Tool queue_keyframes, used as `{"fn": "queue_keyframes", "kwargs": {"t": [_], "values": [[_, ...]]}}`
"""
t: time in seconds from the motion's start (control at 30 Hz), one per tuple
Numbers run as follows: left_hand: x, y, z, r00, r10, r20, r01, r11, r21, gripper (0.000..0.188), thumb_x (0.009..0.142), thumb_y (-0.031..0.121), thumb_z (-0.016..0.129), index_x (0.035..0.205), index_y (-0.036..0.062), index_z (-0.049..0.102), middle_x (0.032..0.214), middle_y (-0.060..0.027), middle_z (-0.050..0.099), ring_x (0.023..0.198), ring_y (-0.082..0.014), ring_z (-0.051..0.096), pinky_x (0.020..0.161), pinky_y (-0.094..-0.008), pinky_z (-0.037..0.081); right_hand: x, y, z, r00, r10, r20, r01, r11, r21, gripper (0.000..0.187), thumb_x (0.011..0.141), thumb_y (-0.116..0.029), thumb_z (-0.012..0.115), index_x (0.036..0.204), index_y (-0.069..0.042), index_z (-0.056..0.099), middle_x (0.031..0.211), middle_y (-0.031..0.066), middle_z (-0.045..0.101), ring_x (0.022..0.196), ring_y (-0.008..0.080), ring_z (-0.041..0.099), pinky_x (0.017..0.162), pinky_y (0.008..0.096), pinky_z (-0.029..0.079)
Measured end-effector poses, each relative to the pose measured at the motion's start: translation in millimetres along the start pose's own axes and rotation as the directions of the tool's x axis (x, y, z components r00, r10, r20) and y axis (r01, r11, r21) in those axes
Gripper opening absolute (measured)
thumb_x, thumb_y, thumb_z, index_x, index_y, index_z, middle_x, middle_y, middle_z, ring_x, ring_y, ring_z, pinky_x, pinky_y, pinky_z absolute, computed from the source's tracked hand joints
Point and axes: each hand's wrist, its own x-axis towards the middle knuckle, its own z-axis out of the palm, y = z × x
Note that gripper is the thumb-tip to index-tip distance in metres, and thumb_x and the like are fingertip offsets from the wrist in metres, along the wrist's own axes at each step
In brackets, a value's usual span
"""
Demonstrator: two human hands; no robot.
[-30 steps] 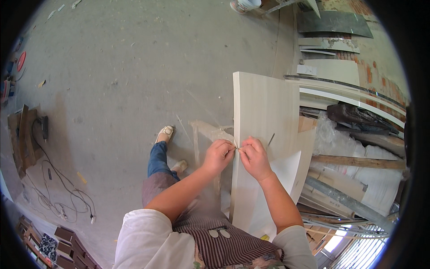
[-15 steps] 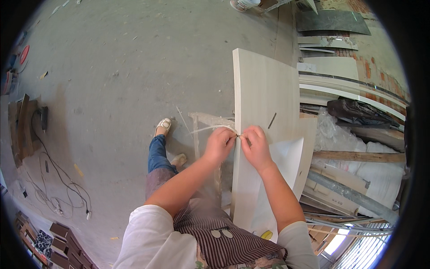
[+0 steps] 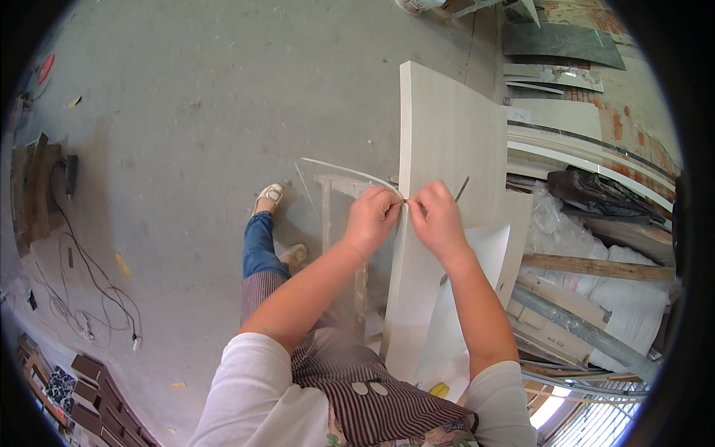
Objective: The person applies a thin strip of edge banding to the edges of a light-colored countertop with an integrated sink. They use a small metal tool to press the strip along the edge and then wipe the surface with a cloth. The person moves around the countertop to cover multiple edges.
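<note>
Both hands meet at the left edge of a long pale wood-grain board (image 3: pixel 450 123). My left hand (image 3: pixel 371 217) pinches a thin whitish edging strip (image 3: pixel 346 170), whose free length arcs out to the left over the floor. My right hand (image 3: pixel 438 217) pinches right beside it, at the board's edge, fingertips almost touching those of the left. A tiny dark spot shows between the fingertips; the exact grip there is too small to make out. On the board, just right of my right hand, lies a slim dark stick (image 3: pixel 463 188). A white sheet (image 3: pixel 480 257) lies under my right forearm.
Pale trestle-like supports (image 3: pixel 326 212) stand left of the board. Boards, plastic wrapping (image 3: pixel 555 220) and a grey pipe (image 3: pixel 573 324) crowd the right side. Cables (image 3: pixel 112 294) and dark planks (image 3: pixel 37 194) lie on the floor at left. A bucket (image 3: pixel 419 4) stands at the far end.
The strip's free end has swung up and away from me. Both hands stay together at the board's edge, slightly farther forward. The whole view has shifted a little.
</note>
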Motion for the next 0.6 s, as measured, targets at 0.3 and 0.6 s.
{"fn": "queue_keyframes", "kwargs": {"t": [0.3,0.6], "values": [[-31.3,3.7,-0.5,1.000,0.021,0.001,-0.021,1.000,-0.010,0.012,0.076,0.001,0.073,0.083,0.0049,0.064,0.089,-0.0079,0.067,0.085,-0.0294,0.064,0.073,-0.0386,0.053,-45.2,-4.1,13.1,0.998,-0.035,-0.059,0.034,0.999,-0.012,0.011,0.084,-0.003,0.067,0.080,0.000,0.057,0.085,0.0152,0.052,0.076,0.0340,0.055,0.067,0.0433,0.047],[-35.6,0.9,2.4,0.997,0.073,-0.032,-0.072,0.997,0.002,0.013,0.075,0.001,0.074,0.084,0.0051,0.065,0.089,-0.0081,0.067,0.083,-0.0297,0.064,0.071,-0.0381,0.053,-40.9,-4.4,5.3,0.998,-0.070,0.005,0.070,0.997,-0.019,0.011,0.085,-0.002,0.066,0.082,0.001,0.056,0.087,0.0144,0.052,0.078,0.0341,0.056,0.067,0.0423,0.048]]}}
